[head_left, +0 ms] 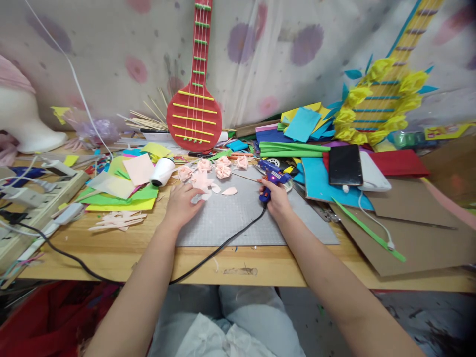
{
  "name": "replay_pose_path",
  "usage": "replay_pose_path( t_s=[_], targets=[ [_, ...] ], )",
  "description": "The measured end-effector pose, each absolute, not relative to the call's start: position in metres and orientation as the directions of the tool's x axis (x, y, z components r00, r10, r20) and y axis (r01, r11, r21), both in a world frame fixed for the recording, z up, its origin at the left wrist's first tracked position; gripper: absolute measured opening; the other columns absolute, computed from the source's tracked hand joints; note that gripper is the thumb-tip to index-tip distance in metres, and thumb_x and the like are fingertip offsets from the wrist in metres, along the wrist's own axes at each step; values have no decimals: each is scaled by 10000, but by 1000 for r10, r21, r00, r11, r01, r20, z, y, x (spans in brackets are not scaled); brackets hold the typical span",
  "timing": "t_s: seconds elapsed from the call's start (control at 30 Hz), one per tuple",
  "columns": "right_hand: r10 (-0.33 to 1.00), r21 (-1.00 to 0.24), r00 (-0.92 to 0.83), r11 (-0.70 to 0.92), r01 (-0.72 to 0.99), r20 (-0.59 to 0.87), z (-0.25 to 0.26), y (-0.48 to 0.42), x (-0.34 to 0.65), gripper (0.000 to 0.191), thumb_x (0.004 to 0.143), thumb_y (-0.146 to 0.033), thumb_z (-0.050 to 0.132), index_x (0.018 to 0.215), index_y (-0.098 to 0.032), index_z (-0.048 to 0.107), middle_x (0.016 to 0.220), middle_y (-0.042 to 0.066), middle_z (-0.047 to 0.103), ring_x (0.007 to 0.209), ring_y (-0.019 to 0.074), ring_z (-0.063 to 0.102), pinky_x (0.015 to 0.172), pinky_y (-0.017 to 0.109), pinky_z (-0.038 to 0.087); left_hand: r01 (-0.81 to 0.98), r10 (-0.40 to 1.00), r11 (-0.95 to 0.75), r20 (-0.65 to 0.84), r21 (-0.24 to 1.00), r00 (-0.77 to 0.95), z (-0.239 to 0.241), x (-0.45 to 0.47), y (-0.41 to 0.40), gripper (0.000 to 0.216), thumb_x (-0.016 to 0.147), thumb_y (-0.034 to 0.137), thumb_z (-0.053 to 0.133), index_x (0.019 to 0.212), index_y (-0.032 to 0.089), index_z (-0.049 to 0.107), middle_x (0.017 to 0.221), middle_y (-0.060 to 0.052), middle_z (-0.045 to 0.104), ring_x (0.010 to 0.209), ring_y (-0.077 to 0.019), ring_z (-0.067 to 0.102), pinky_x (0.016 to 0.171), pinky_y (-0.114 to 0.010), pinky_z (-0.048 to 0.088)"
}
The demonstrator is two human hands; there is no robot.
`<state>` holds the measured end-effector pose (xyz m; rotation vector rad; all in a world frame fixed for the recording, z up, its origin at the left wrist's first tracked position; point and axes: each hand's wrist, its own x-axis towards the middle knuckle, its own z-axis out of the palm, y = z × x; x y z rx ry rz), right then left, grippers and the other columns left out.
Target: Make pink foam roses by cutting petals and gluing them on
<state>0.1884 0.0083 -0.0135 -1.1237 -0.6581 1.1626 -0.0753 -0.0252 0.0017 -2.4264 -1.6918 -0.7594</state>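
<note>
My left hand [183, 202] rests at the left edge of the grey cutting mat [238, 225], thumb and fingers apart, its fingertips at a heap of pale pink petals [203, 181]. My right hand [277, 197] is wrapped round the handle of a blue hot glue gun [274, 174], whose small light glows. A thin stick [245, 177] runs up to the right fingers; whether they hold it, I cannot tell. Several pink flowers [223, 169] stand behind the petals. One loose petal [229, 191] lies on the mat between my hands.
The gun's black cord [230, 240] crosses the mat toward a power strip [44, 213] at left. Coloured sheets [122, 191] and a white cylinder [162, 172] lie left. A red paper instrument [194, 116] stands behind. A phone [345, 166] and cardboard [420, 243] lie right.
</note>
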Motion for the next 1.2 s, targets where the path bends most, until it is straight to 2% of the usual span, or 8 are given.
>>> replay_pose_path(
  t_s=[0.13,0.33,0.43,0.53,0.7,0.83,0.97,1.2],
  targets=[
    [943,-917,303,-3,-399,-135,-13,8,188,309,501,-256,700,766,-177,563,695,-28,626,454,35,475,397,166,361,909,869,-396,372,131,325,-4,-74,-24,196,756,300,558,902,251,680,818,-63,614,868,-246,532,737,-378,339],
    [946,-939,300,-11,-343,-121,-14,8,187,276,517,-263,688,739,-182,546,653,-41,596,449,36,466,400,167,356,921,862,-374,405,108,303,-13,-69,-18,215,812,287,483,759,217,680,718,-69,593,804,-230,538,743,-387,350],
    [949,-950,296,-8,-313,-106,-14,8,187,283,520,-281,684,752,-187,551,653,-41,591,451,43,464,398,176,350,895,824,-374,531,245,199,-9,-66,-21,162,790,259,504,765,201,653,718,-53,583,794,-208,544,752,-370,383],
    [952,-954,287,-21,-300,-111,-12,6,186,295,513,-294,683,759,-184,562,669,-31,598,450,43,454,379,174,318,753,785,-382,618,536,-41,-6,-62,-23,82,747,220,521,740,182,594,737,-32,563,744,-158,542,721,-317,439],
    [973,-993,228,53,-102,29,-11,-1,178,302,566,-391,676,758,-180,578,629,-20,584,450,56,423,407,199,339,267,858,-327,404,906,-318,-10,-52,-18,109,665,259,594,704,178,531,838,-33,588,786,-132,579,680,-265,507],
    [995,-985,18,98,143,102,-14,-9,170,335,617,-487,654,718,-171,604,539,-24,527,471,83,428,451,223,363,-9,923,-210,195,978,-333,-13,-41,-16,185,628,288,641,693,167,516,685,-2,585,626,-117,590,592,-278,538],
    [981,-953,-132,171,248,142,-13,-14,166,350,647,-496,631,785,-175,630,588,-9,554,558,120,486,524,241,398,-25,918,-176,155,984,-365,-13,-36,-18,216,595,272,664,696,162,508,652,2,568,615,-129,595,479,-242,520],
    [943,-847,-264,305,436,204,-6,-19,164,342,713,-480,574,850,-175,641,716,1,603,642,136,517,622,248,404,-28,879,-202,169,979,-446,-17,-39,-15,268,600,240,665,780,175,477,713,2,574,611,-109,594,475,-217,517]
  ],
)
